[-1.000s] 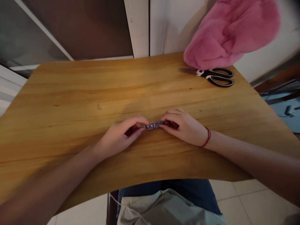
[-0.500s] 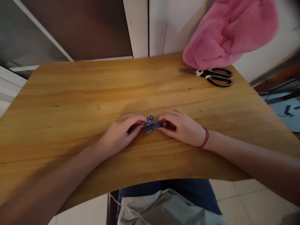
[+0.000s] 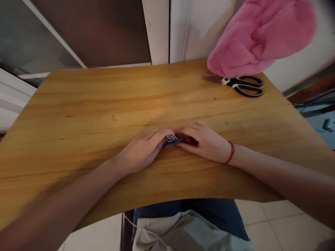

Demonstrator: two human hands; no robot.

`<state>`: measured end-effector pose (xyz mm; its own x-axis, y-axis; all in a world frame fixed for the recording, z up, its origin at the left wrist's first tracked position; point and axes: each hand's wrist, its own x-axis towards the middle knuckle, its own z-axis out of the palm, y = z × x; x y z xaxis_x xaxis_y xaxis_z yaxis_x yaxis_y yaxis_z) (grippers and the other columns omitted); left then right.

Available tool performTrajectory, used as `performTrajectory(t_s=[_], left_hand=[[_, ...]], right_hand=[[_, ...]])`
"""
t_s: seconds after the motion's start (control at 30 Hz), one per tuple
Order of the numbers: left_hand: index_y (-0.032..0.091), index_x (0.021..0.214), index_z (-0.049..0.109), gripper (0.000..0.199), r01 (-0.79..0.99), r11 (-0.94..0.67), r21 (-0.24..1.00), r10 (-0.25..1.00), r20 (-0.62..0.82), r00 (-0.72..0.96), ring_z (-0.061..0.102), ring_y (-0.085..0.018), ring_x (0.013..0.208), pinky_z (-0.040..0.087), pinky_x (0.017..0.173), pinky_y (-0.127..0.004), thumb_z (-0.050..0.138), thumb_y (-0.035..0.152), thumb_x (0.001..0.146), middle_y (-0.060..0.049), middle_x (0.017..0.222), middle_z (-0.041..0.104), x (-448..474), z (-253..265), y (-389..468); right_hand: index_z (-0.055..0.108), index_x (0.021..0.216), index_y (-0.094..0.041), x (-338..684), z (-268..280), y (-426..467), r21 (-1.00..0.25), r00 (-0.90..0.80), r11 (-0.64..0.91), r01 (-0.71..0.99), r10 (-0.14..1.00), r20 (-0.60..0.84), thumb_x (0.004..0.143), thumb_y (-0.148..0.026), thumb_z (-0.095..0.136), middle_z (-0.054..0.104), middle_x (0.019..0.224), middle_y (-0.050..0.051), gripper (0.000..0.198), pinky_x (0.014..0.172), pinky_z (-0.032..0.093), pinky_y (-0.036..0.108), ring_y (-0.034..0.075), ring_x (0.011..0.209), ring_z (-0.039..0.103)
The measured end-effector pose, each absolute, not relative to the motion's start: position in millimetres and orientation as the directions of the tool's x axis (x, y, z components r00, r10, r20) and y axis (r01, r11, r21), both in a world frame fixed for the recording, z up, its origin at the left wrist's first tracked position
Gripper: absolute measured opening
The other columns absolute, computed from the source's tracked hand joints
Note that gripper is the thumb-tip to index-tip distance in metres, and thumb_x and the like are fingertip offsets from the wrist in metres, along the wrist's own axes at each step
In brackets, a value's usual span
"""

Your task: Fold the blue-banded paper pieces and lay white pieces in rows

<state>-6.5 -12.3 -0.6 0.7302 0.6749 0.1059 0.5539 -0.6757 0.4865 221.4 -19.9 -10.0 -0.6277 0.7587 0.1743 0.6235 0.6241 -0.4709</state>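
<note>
Between my fingertips, low over the middle of the table, is a small blue patterned strip (image 3: 173, 141) folded in layers, with pale stripes on its upper face. Whether it is paper or fabric I cannot tell. My left hand (image 3: 143, 150) pinches its left end, thumb below and fingers on top. At the other end, my right hand (image 3: 205, 142) grips it between thumb and fingertips, a red cord bracelet on that wrist. Parts of the strip are hidden under the fingers of both hands.
Black-handled scissors (image 3: 242, 85) lie at the back right of the wooden table (image 3: 104, 101), blades pointing left. Behind them hangs or rests a fluffy pink item (image 3: 264, 38). Cabinet doors (image 3: 94, 31) stand along the back edge. A grey-beige cloth (image 3: 193, 232) covers my lap.
My left hand has moved right, closer to my right hand. The strip's spread-out layers now look pressed flatter together, with the striped face showing. The view has shifted slightly.
</note>
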Motion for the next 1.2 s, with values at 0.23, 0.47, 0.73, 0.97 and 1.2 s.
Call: performTrajectory(t_s=[0.23, 0.47, 0.73, 0.97, 1.2], left_hand=[[0.019, 0.110, 0.051, 0.022, 0.645, -0.521, 0.559, 0.832, 0.166, 0.529, 0.064, -0.013, 0.074, 0.049, 0.065, -0.023, 0.039, 0.027, 0.093, -0.003, 0.090, 0.067, -9, -6, -15], [0.022, 0.094, 0.063, 0.018, 0.560, -0.671, 0.486, 0.720, 0.247, 0.649, 0.060, -0.011, 0.078, 0.047, 0.072, -0.022, 0.047, 0.028, 0.092, -0.001, 0.087, 0.064, -8, -8, -11], [0.021, 0.110, 0.059, 0.026, 0.492, -0.633, 0.597, 0.688, 0.142, 0.712, 0.061, -0.012, 0.086, 0.047, 0.077, -0.023, 0.040, 0.026, 0.094, -0.003, 0.096, 0.065, -10, 0, -12], [0.022, 0.097, 0.056, 0.021, 0.581, -0.539, 0.610, 0.759, 0.052, 0.649, 0.050, -0.009, 0.061, 0.041, 0.055, -0.020, 0.060, 0.037, 0.083, 0.003, 0.076, 0.057, -5, -1, -13], [0.021, 0.090, 0.058, 0.008, 0.604, -0.607, 0.516, 0.746, 0.109, 0.657, 0.051, -0.009, 0.063, 0.041, 0.059, -0.020, 0.051, 0.026, 0.089, 0.003, 0.074, 0.057, -5, -8, -14]], right_hand=[[0.063, 0.096, -0.017, 222, -12, -20, -0.470, -0.664, 0.657, 0.590, 0.726, 0.180, 0.090, -0.028, 0.053, 0.067, 0.086, 0.004, 0.016, 0.074, 0.035, 0.029, 0.016, 0.079, 0.058], [0.052, 0.098, -0.016, 220, -11, -23, -0.560, -0.561, 0.563, 0.608, 0.803, 0.199, 0.083, -0.030, 0.062, 0.054, 0.065, -0.003, 0.024, 0.068, 0.036, 0.027, 0.012, 0.061, 0.049], [0.058, 0.087, -0.016, 221, -9, -22, -0.479, -0.654, 0.642, 0.598, 0.737, 0.171, 0.091, -0.031, 0.050, 0.062, 0.077, 0.003, 0.018, 0.072, 0.035, 0.029, 0.015, 0.073, 0.054], [0.058, 0.084, -0.016, 220, -12, -21, -0.482, -0.614, 0.617, 0.621, 0.766, 0.190, 0.089, -0.032, 0.054, 0.059, 0.070, 0.000, 0.017, 0.070, 0.033, 0.028, 0.014, 0.068, 0.053], [0.059, 0.086, -0.016, 220, -12, -20, -0.499, -0.617, 0.615, 0.611, 0.764, 0.187, 0.086, -0.035, 0.059, 0.059, 0.070, 0.000, 0.019, 0.070, 0.033, 0.027, 0.013, 0.066, 0.052]])
